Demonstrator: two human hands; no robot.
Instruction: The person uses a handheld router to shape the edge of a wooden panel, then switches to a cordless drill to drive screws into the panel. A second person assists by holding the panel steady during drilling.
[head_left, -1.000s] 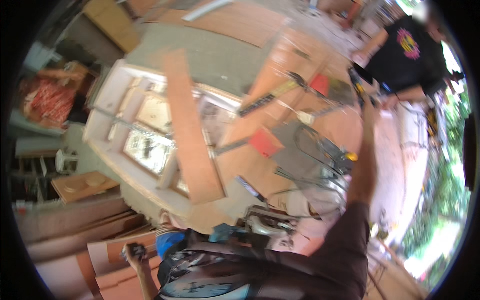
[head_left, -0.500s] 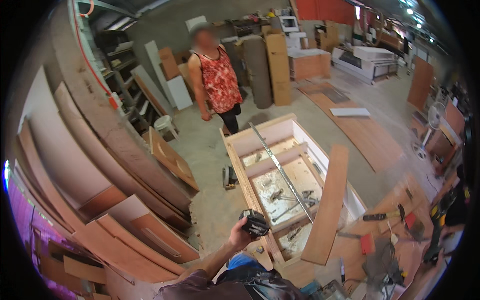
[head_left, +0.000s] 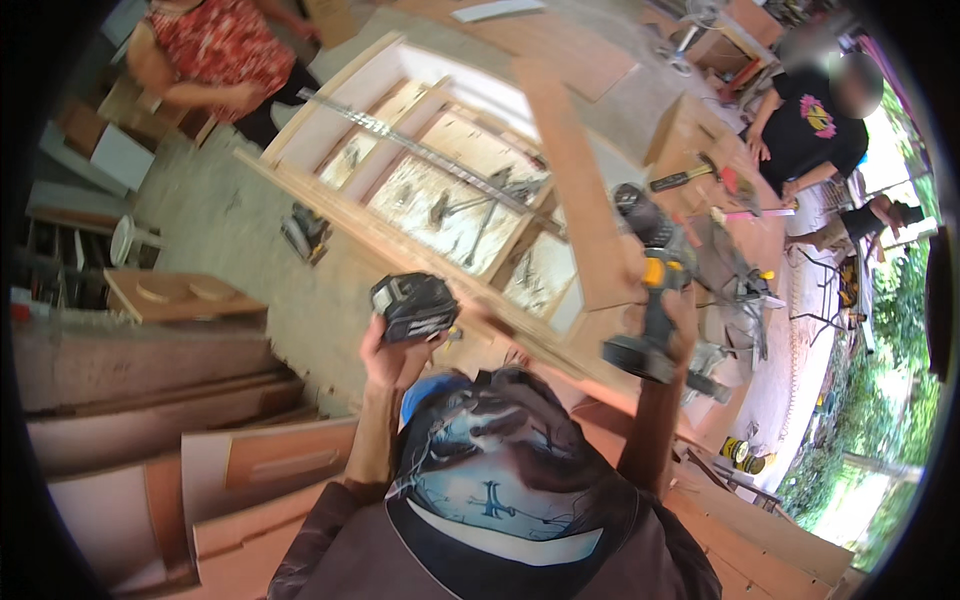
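Observation:
My left hand [head_left: 395,360] is wrapped round a black battery pack [head_left: 415,306], holding it up at chest height. My right hand [head_left: 684,325] grips the handle of a black and yellow cordless drill [head_left: 654,272], whose wide dark base points towards me. The drill and the battery pack are apart, with a gap between them. Beyond both hands lies a wooden frame [head_left: 305,195] with crosspieces and a pale, stained panel inside. Across it rests a long metal straightedge [head_left: 400,150]. A brown board [head_left: 572,170] lies over its right side, near the drill.
A hammer [head_left: 685,178] and assorted tools lie on the workbench [head_left: 765,225] at right. Another power tool [head_left: 303,233] sits on the floor. One person in a red patterned top [head_left: 225,55] stands at far left; another in a black shirt [head_left: 815,125] is at far right. Boards [head_left: 150,360] lean at lower left.
My view has swung to the right. The drill, blurred at the right edge before, is now in front of me in my right hand. The battery pack stays in my left hand.

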